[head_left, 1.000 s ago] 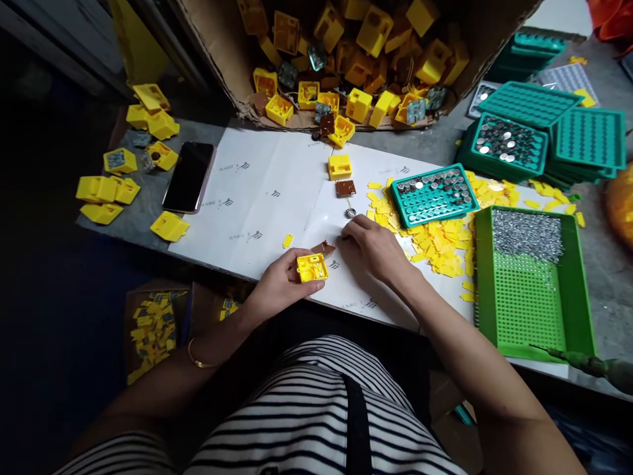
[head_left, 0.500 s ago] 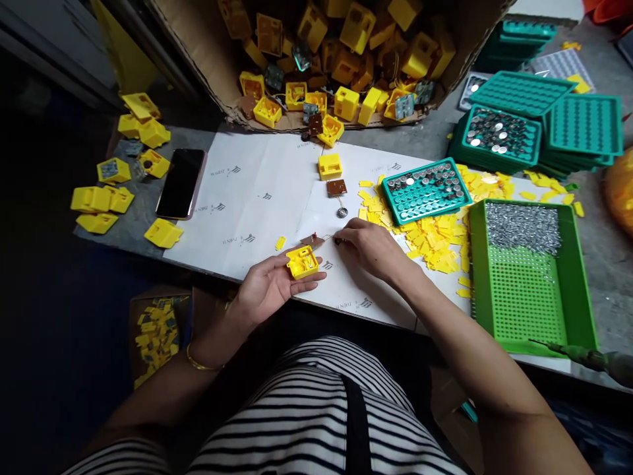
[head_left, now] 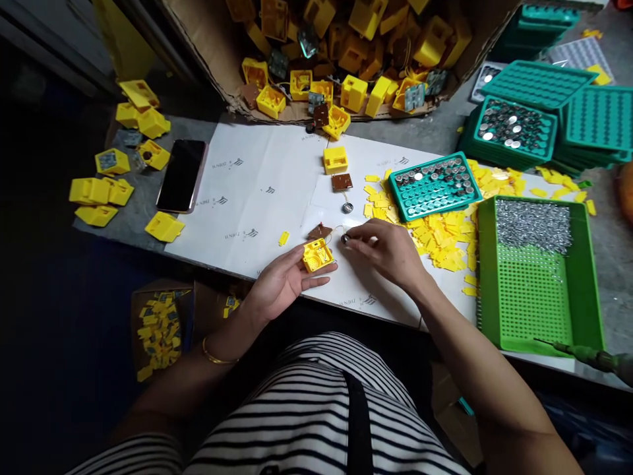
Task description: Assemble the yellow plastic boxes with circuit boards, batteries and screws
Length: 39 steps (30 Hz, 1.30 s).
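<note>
My left hand (head_left: 284, 282) holds a small yellow plastic housing (head_left: 317, 255), hollow side up, between thumb and fingers. Pinched in the fingertips of my right hand (head_left: 384, 245) is a small round speaker (head_left: 345, 239), just right of the housing. Thin wires run from it to a brown circuit board (head_left: 319, 231) at the housing's far edge. Beyond my hands lie another yellow housing (head_left: 335, 159), a brown circuit board with a wired round speaker (head_left: 347, 208), and a small yellow plastic tab (head_left: 283, 238).
A cardboard box (head_left: 208, 59) of yellow housings stands at the back. To the right are a teal tray (head_left: 410, 210) of round metal parts, loose yellow tabs (head_left: 440, 237) and a green basket (head_left: 588, 284) of screws. A phone (head_left: 182, 177) and several housings lie left.
My left hand has turned and shifted the housing slightly right and away from me. My right hand has lifted the round speaker, which now shows clearly in its fingertips. The view has shifted slightly.
</note>
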Each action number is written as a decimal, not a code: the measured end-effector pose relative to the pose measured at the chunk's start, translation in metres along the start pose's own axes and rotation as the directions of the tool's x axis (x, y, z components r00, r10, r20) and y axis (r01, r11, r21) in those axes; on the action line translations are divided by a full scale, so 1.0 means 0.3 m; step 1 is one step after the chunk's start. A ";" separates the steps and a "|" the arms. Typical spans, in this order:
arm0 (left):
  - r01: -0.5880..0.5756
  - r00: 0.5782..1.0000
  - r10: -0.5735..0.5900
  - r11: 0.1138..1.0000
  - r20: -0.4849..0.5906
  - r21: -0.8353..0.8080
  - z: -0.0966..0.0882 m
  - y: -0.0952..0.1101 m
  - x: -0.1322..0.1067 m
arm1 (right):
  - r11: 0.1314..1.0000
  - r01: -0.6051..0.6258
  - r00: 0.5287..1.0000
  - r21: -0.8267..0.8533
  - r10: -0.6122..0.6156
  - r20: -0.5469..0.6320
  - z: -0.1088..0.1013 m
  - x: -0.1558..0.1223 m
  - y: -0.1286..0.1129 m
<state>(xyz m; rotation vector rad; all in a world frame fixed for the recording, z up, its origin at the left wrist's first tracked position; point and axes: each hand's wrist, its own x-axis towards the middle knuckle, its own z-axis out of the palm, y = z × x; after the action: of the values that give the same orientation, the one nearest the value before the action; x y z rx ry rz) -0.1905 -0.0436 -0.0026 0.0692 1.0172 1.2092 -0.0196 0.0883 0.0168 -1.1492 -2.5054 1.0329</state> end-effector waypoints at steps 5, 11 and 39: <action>-0.025 0.998 0.024 0.999 0.054 0.027 0.024 -0.019 0.003 | 0.967 0.087 0.996 0.238 -0.083 -0.025 -0.005 -0.089 -0.056; -0.051 0.997 0.049 0.998 0.059 0.029 0.065 -0.033 0.001 | 0.990 0.118 0.992 0.073 -0.122 0.041 0.016 -0.116 -0.088; -0.200 0.979 0.198 0.978 0.040 0.056 0.130 -0.120 0.001 | 0.961 0.154 0.976 0.229 -0.112 -0.188 0.075 -0.261 -0.105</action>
<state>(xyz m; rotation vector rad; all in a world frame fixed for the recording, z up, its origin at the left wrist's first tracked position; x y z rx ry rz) -0.1377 -0.0403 0.0002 0.2425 1.0346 1.3550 0.0050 0.0056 0.0292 -0.9419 -2.2153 1.1135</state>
